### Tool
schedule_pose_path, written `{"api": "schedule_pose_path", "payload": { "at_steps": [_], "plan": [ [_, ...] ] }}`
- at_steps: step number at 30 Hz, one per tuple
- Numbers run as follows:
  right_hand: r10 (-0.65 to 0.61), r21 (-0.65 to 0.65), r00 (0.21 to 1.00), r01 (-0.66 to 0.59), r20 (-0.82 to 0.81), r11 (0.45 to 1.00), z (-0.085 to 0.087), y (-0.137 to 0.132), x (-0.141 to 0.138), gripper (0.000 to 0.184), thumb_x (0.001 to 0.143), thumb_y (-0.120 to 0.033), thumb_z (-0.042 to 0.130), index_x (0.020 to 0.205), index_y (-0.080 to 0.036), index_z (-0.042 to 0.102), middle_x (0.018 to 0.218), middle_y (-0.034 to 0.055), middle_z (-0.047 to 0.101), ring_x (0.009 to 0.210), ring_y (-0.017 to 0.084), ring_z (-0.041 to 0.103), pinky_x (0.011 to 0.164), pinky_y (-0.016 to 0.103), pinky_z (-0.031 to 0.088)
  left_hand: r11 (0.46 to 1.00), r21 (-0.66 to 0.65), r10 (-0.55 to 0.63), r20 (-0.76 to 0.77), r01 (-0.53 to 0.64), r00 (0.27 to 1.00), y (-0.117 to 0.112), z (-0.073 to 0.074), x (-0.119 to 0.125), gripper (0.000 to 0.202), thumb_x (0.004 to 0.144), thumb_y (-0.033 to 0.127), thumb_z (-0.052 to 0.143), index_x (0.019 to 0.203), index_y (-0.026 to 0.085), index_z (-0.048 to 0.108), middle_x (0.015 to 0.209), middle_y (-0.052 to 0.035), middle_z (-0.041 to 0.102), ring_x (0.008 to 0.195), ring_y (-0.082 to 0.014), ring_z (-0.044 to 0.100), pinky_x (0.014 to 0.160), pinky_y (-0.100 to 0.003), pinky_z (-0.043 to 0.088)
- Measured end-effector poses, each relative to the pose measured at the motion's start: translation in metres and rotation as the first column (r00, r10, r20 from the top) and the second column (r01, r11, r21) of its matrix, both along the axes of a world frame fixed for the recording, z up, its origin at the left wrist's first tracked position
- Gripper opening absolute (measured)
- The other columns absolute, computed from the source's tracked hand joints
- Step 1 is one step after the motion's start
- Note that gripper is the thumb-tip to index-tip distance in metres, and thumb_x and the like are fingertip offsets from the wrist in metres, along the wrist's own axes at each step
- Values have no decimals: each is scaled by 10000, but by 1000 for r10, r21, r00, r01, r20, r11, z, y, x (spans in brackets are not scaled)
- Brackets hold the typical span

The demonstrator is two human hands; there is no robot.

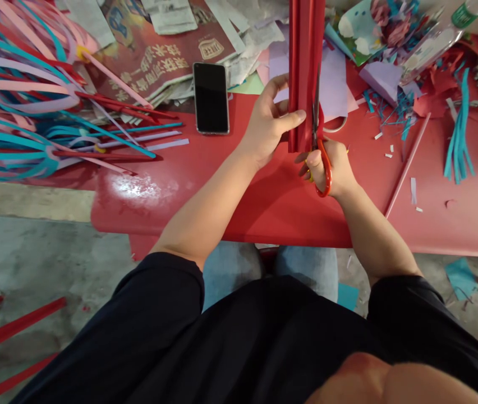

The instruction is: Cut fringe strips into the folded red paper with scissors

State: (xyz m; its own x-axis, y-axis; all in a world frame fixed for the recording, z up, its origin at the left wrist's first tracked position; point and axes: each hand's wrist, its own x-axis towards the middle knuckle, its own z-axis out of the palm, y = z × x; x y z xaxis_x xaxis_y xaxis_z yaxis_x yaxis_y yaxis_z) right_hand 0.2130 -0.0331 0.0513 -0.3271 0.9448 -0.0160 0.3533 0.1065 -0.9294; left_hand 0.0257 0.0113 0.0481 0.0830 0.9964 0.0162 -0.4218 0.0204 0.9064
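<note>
Head view: work station at a red table [180,207], catalogued from the hands outward.

Item one: left hand [267,126], pinched on the left edge of a folded red sheet [300,67]. Thumb laid across the near face, fingers behind; apparently so placed to keep the layers together and the right edge free.

Item two: folded red sheet, long and narrow, lengthwise creases, raised above the table's far half and running out past the top of the view. Held end pointed toward the body, presumably for a clear line to its right edge.

Item three: right hand [336,166], wrapped around the handles of scissors [315,115], thumb at the orange-red loop. Blades aimed away from the body, lying along the sheet's right edge, likely to follow its length. Blade gap: impossible to tell from this angle.

Surroundings: phone [211,98], flat, left of the hands, seemingly set aside within reach. Bundles of coloured strips [45,104], heaped at far left, probably to stay clear of the blades. Lilac sheets [335,84] behind the sheet. Clear bottle [432,47], turquoise fringe [459,132] and pink stick [407,165], all to the right, near loose scraps.
</note>
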Motion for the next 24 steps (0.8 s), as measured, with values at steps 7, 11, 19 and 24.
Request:
{"api": "schedule_pose_path", "payload": {
  "at_steps": [7,11,19,24],
  "plan": [
    [-37,123,997,29,61,992,-3,2,-1,813,873,-1017,473,762,-233,659,689,65,666,593,206,683,521,347,555,998,45,-48,-13,49,999,-5,4,0,419,855,252,837,1193,387,630,976,35,792,990,-270,811,803,-401,679],
    [-47,139,998,41,41,989,-3,2,-2,797,904,-990,468,751,-229,647,667,53,671,544,183,663,490,328,538,997,49,-55,-22,56,998,-4,2,1,420,853,231,835,1188,379,629,947,32,793,987,-268,818,809,-394,677],
    [-60,165,998,59,1,984,-7,2,-3,779,955,-939,468,708,-221,640,593,33,621,494,166,638,463,304,502,994,60,-86,-69,90,994,-8,2,1,420,903,195,788,1244,332,587,1054,10,813,1004,-245,828,777,-332,667],
    [-79,137,997,78,1,987,-8,1,-3,761,954,-930,484,708,-222,614,569,18,609,473,154,627,458,290,508,995,63,-81,-32,83,996,-9,1,3,399,896,185,811,1207,316,599,1011,19,806,937,-224,823,741,-305,654]
  ]
}}
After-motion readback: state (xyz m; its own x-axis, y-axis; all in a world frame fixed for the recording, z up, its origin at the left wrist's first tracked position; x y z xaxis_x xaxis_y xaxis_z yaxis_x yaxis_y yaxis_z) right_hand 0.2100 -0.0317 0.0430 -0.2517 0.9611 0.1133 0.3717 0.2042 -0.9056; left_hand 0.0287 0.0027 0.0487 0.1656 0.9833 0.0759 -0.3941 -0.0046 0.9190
